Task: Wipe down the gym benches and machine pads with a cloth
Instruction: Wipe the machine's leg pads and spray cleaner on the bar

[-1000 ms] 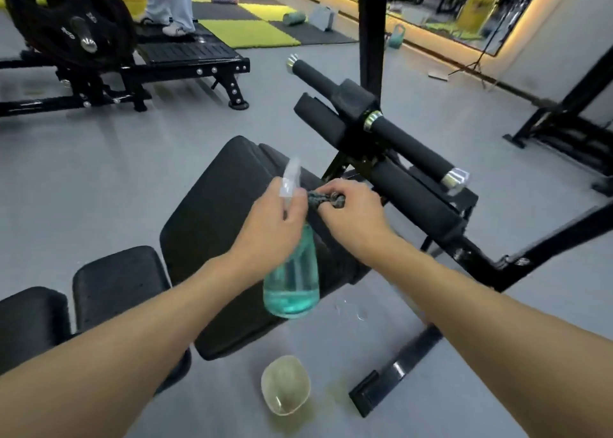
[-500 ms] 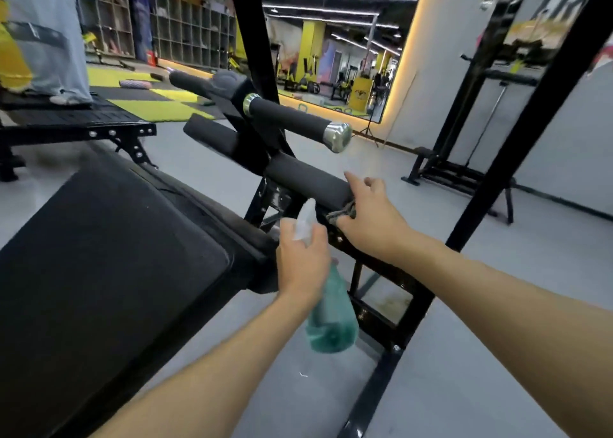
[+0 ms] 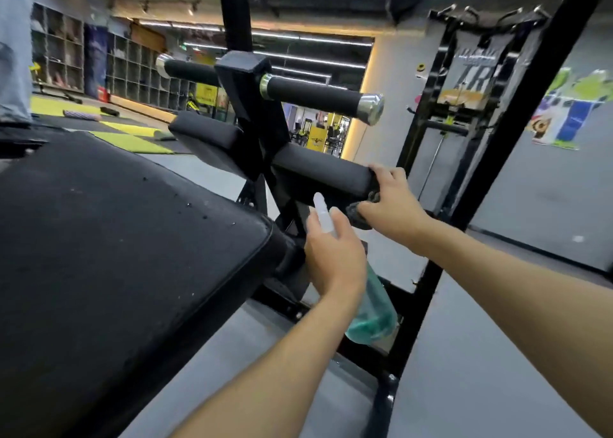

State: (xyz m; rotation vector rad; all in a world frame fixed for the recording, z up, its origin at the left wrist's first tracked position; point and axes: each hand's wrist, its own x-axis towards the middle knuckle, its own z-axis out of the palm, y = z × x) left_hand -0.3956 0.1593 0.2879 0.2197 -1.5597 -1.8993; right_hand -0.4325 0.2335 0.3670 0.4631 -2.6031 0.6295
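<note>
a black padded bench [image 3: 116, 238] slopes across the left, its top dotted with a few pale specks [image 3: 189, 204], and at its far end a black steel frame [image 3: 408, 321] carries a left roller pad [image 3: 205, 135] and a right roller pad [image 3: 325, 172] beneath a foam-covered bar [image 3: 311, 94] with a chrome end cap [image 3: 373, 105]. the right hand [image 3: 391, 202] holds a dark cloth [image 3: 360, 213] against the outer end of the right roller pad. the frame stands on a grey floor [image 3: 481, 354], where yellow and black mats [image 3: 132, 142] lie far off to the left with a small roll [image 3: 81, 115] resting on them.
</note>
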